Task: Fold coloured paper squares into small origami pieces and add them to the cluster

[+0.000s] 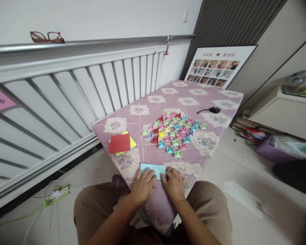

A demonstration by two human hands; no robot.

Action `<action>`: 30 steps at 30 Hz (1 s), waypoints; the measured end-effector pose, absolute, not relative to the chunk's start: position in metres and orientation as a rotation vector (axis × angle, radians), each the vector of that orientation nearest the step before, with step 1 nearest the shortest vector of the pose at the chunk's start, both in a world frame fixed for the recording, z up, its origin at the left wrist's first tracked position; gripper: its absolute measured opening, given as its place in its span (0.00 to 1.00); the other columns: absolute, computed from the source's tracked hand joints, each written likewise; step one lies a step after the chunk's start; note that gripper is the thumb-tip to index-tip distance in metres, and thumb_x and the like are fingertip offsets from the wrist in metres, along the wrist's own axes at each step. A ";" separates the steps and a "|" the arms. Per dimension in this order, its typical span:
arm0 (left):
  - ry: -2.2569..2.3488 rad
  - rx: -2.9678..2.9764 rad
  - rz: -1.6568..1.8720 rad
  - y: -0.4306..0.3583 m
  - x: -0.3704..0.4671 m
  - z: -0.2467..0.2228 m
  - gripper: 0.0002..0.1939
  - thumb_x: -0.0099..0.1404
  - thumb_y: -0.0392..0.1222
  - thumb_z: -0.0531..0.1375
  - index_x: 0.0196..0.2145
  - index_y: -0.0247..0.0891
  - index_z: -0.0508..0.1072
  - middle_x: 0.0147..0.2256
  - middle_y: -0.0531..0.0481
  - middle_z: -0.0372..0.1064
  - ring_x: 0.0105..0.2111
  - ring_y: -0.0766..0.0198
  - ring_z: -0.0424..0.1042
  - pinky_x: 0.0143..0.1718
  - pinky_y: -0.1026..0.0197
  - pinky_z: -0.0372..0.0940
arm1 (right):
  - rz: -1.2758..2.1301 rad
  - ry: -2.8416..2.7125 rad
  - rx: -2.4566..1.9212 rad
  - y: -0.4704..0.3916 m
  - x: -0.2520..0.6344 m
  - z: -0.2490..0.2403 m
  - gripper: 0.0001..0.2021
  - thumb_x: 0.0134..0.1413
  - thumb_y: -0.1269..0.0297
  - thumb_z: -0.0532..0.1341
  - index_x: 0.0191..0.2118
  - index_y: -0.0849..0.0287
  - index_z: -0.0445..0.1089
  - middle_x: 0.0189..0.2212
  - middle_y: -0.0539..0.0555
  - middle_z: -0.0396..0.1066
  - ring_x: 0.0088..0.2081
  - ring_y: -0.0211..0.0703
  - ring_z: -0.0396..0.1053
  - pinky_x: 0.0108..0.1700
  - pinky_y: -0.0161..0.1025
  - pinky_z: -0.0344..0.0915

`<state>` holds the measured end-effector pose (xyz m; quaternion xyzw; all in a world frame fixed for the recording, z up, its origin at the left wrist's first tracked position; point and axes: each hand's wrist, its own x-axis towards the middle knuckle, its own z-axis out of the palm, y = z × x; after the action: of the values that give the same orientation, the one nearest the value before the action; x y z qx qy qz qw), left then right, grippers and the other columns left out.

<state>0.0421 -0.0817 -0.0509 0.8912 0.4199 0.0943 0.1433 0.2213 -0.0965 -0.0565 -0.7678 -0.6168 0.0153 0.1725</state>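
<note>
A light blue sheet of paper (153, 169), folded into a rectangle, lies near the tablecloth's front corner. My left hand (144, 185) rests on its lower left part, fingers spread and lying flat. At the right edge is my right hand (175, 183), its fingers bent and closed on the paper, with the thumb near the lower right corner. Beyond the paper stand rows of small folded paper pieces (176, 127) in red, pink, green, blue, yellow and purple. To the left, a stack of square paper shows a red sheet (119, 143) over a yellow sheet (133, 142).
A patterned purple tablecloth (132, 119) covers the table. A black object with a short cable (214, 109) lies at the right. White radiator bars (104, 86) border the left side. A power strip (57, 195) with cables is on the floor; a photo board (220, 66) stands behind.
</note>
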 end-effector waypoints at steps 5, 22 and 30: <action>1.301 2.492 0.094 -0.070 0.039 -0.059 0.35 0.63 0.53 0.56 0.64 0.43 0.51 0.67 0.45 0.41 0.66 0.49 0.41 0.63 0.36 0.37 | 0.082 -1.682 -2.184 -0.095 0.221 -0.057 0.08 0.57 0.59 0.56 0.38 0.56 0.69 0.42 0.56 0.70 0.46 0.51 0.63 0.44 0.45 0.54; 1.373 2.521 0.103 -0.058 0.026 -0.063 0.33 0.66 0.51 0.53 0.65 0.43 0.49 0.67 0.47 0.37 0.66 0.52 0.37 0.63 0.39 0.38 | 0.230 -2.351 -1.604 -0.105 0.202 -0.054 0.21 0.59 0.64 0.56 0.58 0.56 0.63 0.60 0.58 0.61 0.62 0.52 0.54 0.60 0.56 0.50; 1.327 2.686 0.142 -0.048 0.005 -0.054 0.27 0.66 0.43 0.54 0.62 0.43 0.57 0.65 0.46 0.48 0.64 0.52 0.47 0.62 0.46 0.46 | 0.213 -2.222 -1.664 -0.103 0.208 -0.058 0.18 0.59 0.66 0.57 0.55 0.59 0.67 0.58 0.58 0.63 0.61 0.51 0.57 0.59 0.52 0.55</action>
<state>0.0049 -0.0483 -0.0540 0.8933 0.4413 0.0472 0.0712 0.2078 -0.1030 -0.0583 -0.5881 -0.7854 0.0755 0.1779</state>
